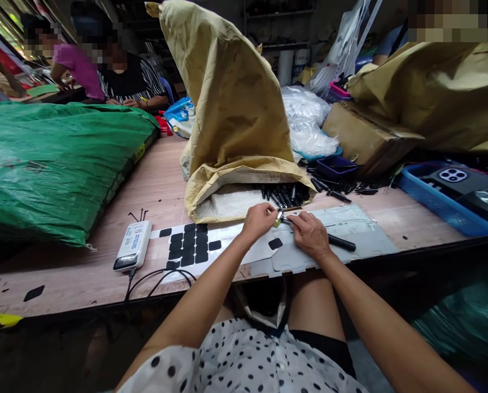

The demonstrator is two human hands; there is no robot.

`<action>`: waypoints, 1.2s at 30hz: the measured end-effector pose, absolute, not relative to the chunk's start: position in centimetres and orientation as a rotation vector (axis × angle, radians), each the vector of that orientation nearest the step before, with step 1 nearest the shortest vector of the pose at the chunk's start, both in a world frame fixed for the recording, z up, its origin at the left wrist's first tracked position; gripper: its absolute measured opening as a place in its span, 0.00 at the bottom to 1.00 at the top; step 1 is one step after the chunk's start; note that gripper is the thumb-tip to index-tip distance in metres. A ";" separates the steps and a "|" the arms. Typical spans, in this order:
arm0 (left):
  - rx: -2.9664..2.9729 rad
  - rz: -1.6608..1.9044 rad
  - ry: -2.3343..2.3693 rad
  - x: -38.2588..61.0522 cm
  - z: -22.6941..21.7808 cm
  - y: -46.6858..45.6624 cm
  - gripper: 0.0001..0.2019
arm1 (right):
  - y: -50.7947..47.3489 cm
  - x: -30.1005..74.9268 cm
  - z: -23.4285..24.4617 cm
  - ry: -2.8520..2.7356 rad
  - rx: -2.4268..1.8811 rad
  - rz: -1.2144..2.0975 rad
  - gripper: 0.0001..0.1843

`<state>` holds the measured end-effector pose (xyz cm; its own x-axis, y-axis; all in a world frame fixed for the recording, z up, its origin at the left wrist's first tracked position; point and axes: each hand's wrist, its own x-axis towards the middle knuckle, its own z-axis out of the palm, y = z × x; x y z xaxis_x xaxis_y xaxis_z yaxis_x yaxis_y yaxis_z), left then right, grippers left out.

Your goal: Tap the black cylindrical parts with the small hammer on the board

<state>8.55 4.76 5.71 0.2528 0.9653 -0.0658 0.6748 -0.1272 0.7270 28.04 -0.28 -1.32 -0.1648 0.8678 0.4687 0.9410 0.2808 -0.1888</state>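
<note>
My right hand is closed around a slim black rod, whose thick end sticks out to the right over the grey sheet. At its other end is a small shiny metal and yellowish piece. My left hand is closed in a pinch beside that piece; its fingertips hide what they grip. Beneath my hands lies a grey sheet at the table edge. A single black rounded-square sticker sits between my wrists. Left of them, several similar stickers lie on a white backing sheet.
Behind my hands, an open tan sack holds black rods. A white power bank with a cable stands at left, near a green sack. A blue tray is at right. Two people sit across at far left.
</note>
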 end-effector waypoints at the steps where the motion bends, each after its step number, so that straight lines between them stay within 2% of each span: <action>1: 1.855 0.571 1.600 9.6 5.6 6.7 0.11 | -0.3 28.1 -1.3 -2.069 -1.601 -0.186 0.15; 6: 1.680 0.421 1.898 13.9 4.4 11.9 0.12 | -0.4 28.1 -1.1 -2.062 -1.558 -0.128 0.12; 10: 1.648 0.391 1.976 15.2 4.2 12.1 0.15 | -0.4 28.1 -1.2 -2.061 -1.558 -0.116 0.13; 14: 1.643 0.405 1.987 15.4 4.3 11.4 0.13 | -0.4 28.2 -1.2 -2.068 -1.561 -0.124 0.13; 21: 1.792 0.768 1.709 10.6 7.3 10.6 0.09 | -0.4 28.1 -1.1 -2.076 -1.556 -0.143 0.12; 24: 1.960 0.734 1.420 5.9 8.1 8.2 0.08 | -0.4 28.1 -1.2 -2.064 -1.557 -0.142 0.12; 29: 2.078 0.479 1.340 0.1 5.0 2.4 0.08 | -0.4 28.1 -1.2 -2.066 -1.562 -0.145 0.12; 33: 2.100 0.533 1.445 -0.3 1.6 0.1 0.10 | -0.5 28.1 -1.3 -2.068 -1.575 -0.141 0.12; 36: 2.114 0.582 1.488 0.0 0.7 -0.1 0.11 | -0.5 28.2 -1.5 -2.060 -1.588 -0.149 0.12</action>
